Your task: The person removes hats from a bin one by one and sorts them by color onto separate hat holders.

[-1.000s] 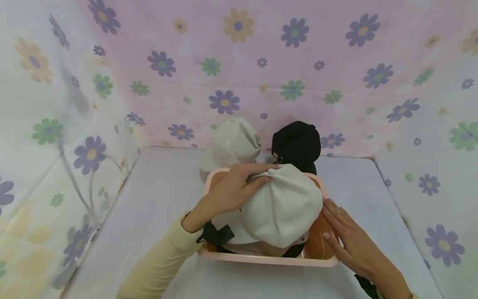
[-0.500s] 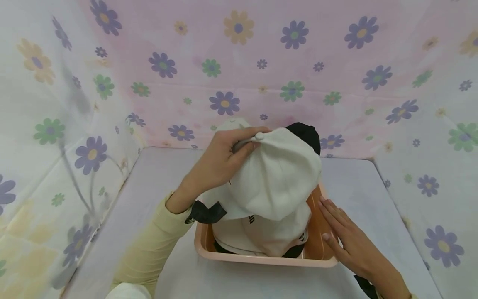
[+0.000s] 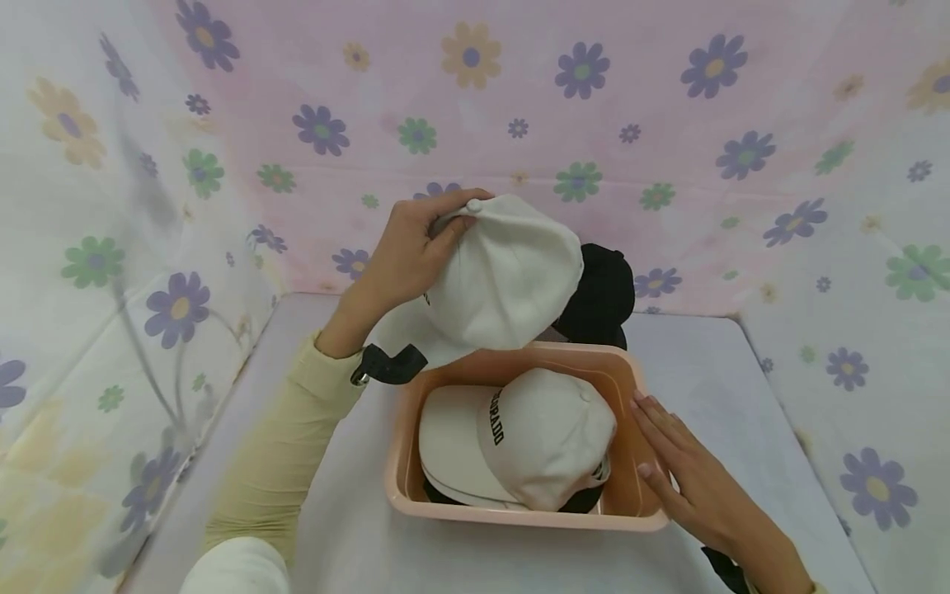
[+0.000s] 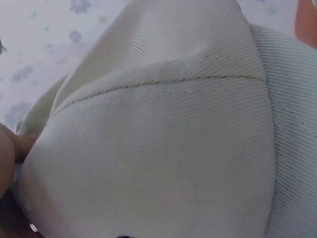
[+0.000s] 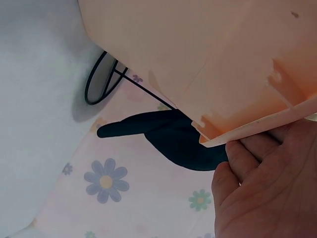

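My left hand [image 3: 416, 247] pinches a white baseball cap [image 3: 512, 272] at the crown, near its top button, and holds it above the back of a peach plastic basin [image 3: 519, 518]. Close up in the left wrist view, the cap's fabric and seam [image 4: 148, 158] fill most of the picture. Inside the basin lies a cream baseball cap [image 3: 549, 437] with dark lettering, its brim to the left. Something black [image 3: 582, 500] shows beneath it. With fingers straight, my right hand [image 3: 705, 487] rests against the basin's right rim; the right wrist view shows this hand [image 5: 272, 188] touching the rim from outside.
Behind the basin stands a black cap [image 3: 597, 289]; in the right wrist view a black wire stand [image 5: 119, 69] shows beside it. Flowered cloth walls [image 3: 475, 124] enclose the white table [image 3: 690, 363]. A rounded white thing [image 3: 237, 569] sits at the lower left.
My left hand has lifted the white cap up out of the basin and carried it back and left, uncovering the cream cap. The white cap behind is now hidden. My right hand has stayed put.
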